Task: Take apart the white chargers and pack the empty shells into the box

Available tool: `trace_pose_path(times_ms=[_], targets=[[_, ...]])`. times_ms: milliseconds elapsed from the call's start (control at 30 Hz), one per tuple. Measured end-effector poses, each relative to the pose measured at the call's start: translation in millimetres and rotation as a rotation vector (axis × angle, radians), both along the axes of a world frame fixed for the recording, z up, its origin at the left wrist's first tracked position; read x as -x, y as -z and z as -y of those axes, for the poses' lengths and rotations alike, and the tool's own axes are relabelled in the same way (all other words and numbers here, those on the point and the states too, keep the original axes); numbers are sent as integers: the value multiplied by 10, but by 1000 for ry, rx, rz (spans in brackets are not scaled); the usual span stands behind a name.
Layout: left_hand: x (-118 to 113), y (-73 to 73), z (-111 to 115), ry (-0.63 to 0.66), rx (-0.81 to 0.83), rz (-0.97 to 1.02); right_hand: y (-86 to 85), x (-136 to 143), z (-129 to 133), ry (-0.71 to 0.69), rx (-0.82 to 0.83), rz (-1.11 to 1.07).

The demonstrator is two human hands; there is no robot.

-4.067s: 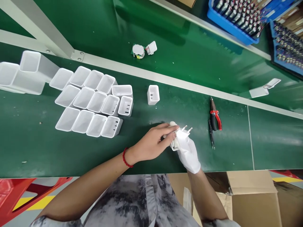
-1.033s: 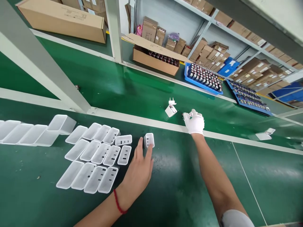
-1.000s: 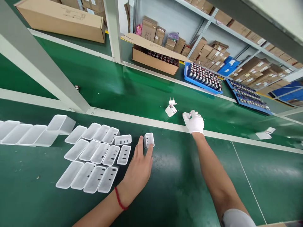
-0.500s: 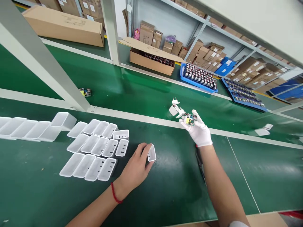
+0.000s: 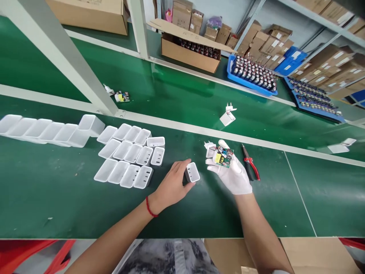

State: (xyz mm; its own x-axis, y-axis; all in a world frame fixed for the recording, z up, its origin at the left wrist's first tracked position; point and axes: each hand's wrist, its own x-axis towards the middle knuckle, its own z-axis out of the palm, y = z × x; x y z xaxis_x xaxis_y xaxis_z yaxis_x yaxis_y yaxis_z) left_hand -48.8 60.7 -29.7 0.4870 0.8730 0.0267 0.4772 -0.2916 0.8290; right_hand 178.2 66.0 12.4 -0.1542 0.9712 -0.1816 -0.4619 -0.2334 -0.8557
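My bare left hand (image 5: pixel 174 182) grips a small white plastic casing (image 5: pixel 193 172) by its sides, its open end and slots facing up. In a white glove, my right hand (image 5: pixel 231 173) holds a green circuit board (image 5: pixel 225 156) bearing a yellow-wrapped part. A white plug piece (image 5: pixel 210 149) with metal pins sits beside the board at the fingertips. Red-handled pliers (image 5: pixel 250 161) lie just right of the glove. Rows of similar white casings (image 5: pixel 132 152) stand left of my left hand.
A light metal rail (image 5: pixel 176 127) crosses the green bench, and a post (image 5: pixel 65 57) rises at left. Beyond lie another plug with casing (image 5: pixel 228 115), a loose board (image 5: pixel 122 96), an open carton (image 5: pixel 189 57) and blue trays (image 5: pixel 251 85) of parts.
My right hand has come back from beyond the rail toward me, carrying the board and a plug piece. The pliers show more fully. My left hand still holds the casing; the view has shifted.
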Motion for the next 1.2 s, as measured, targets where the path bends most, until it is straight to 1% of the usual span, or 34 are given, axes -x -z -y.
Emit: trace_pose_path(times_ms=[167,267,333,400,467,533,600,667,733,800,867,900,933,967,1033,1100,1200], targets=[[47,-76,14,16,33,118,72,82,68,-8,24,-50],[66,-135,32,14,109,249,71,113,125,-10,31,-32],[72,-176,44,22,178,352,58,140,163,18,22,-12],[75,-217,47,64,249,467,46,169,195,46,-5,14],[77,-259,36,132,302,601,42,194,215,31,-21,49],[80,-300,16,187,337,722,51,212,226,-8,-10,104],[83,-340,0,223,383,779,71,220,229,-22,13,187],[85,-373,-2,245,427,774,90,213,231,-13,26,298],[86,-391,8,240,423,719,90,187,235,-11,1,458],[89,-387,16,198,361,636,55,143,240,10,-96,749],[100,-364,10,146,304,559,-14,83,243,64,-269,1101],[108,-346,1,124,290,530,-55,51,244,98,-369,1246],[118,-327,-12,106,286,510,-99,18,245,119,-471,1342],[128,-307,-26,94,288,497,-143,-13,246,117,-562,1386],[146,-272,-56,98,280,494,-229,-60,254,52,-688,1379],[154,-250,-80,140,257,516,-318,-79,269,-34,-778,1358],[144,-248,-93,202,285,550,-467,-51,301,-118,-877,1455]])
